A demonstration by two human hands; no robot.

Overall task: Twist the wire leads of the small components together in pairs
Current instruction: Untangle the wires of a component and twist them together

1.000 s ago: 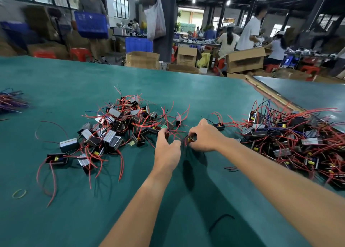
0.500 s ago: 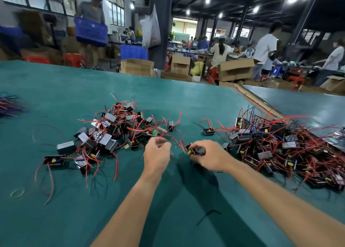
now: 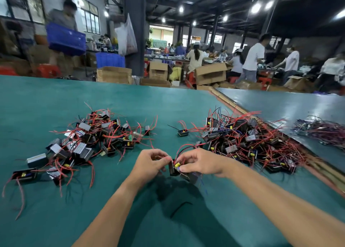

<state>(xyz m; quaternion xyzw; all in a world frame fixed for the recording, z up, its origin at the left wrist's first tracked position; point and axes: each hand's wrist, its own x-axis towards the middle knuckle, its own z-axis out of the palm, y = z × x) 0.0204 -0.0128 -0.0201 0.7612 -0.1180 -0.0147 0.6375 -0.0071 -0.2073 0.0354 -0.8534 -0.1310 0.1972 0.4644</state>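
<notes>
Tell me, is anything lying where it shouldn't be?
A black wire scrap lies alone on the table, away from the left pile and right pile. One component sits apart between them.

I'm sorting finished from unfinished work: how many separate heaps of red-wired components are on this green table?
2: left heap and right heap on the green table. A loose component lies between them; units underneath may be hidden.

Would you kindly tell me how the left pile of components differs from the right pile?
The left pile is loosely spread, with parts lying apart; the right pile is denser and more tangled. The left pile's leads are mostly red; the right pile shows some blue and black wires too. Both hold small black components with red leads.
</notes>
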